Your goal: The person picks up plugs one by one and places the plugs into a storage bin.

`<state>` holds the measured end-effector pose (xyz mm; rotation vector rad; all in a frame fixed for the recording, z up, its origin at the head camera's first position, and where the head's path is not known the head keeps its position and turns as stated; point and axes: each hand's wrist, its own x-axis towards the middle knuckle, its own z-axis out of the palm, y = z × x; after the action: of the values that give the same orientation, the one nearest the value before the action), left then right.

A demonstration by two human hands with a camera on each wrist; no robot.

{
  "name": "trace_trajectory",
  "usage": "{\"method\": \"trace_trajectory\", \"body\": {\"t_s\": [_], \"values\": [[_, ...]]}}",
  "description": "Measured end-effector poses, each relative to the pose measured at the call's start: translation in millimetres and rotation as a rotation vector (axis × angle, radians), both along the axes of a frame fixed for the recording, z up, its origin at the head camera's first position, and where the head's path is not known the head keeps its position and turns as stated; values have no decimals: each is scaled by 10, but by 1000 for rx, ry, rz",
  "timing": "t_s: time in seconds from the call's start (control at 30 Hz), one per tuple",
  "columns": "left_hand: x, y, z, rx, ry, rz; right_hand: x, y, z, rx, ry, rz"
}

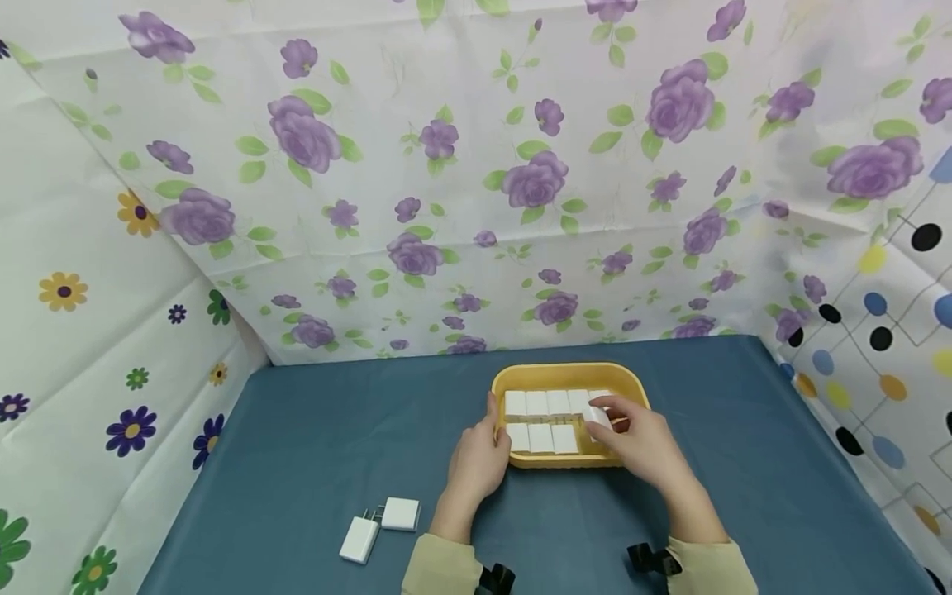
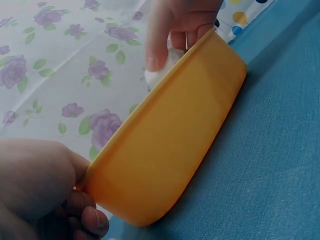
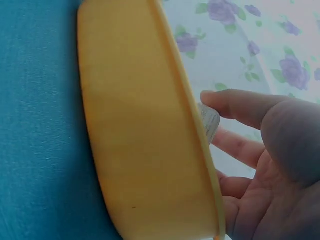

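A yellow plastic basket (image 1: 573, 463) holds white plug-in chargers, set in a back row (image 1: 537, 402) and a shorter front row (image 1: 540, 438). My left hand (image 1: 479, 457) grips the basket's left end, thumb at the rim and fingers curled against the outer wall (image 2: 160, 140) in the left wrist view. Between thumb and fingertips, my right hand (image 1: 645, 440) pinches another white charger (image 1: 597, 417) over the right end of the front row. Only a corner of that charger (image 3: 210, 121) shows past the rim in the right wrist view.
Two more white chargers, one upright-lying (image 1: 360, 539) and one sideways (image 1: 402, 514), lie on the blue tablecloth (image 1: 357, 430) at front left, metal prongs close together. A purple-flowered sheet (image 1: 446, 207) hangs behind, with patterned sheets at both sides.
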<state>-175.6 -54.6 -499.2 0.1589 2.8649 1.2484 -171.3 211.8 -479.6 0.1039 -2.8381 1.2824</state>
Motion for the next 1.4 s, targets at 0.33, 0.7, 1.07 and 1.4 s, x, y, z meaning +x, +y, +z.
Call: {"method": "trace_trajectory", "body": {"t_s": [0.33,0.7,1.07,1.4], "values": [[10,-27,22,-3,-10,10,-15,-79,-5,112,-40,5],[-3,25,34,-5,-14,-4,18,-88,-9,236,-26,23],[-14,-12,26,-19,-9,9,-5,-165,-47,281,-28,10],[-27,0,-1,-22,-12,11,9,-175,-42,306,-44,7]]}}
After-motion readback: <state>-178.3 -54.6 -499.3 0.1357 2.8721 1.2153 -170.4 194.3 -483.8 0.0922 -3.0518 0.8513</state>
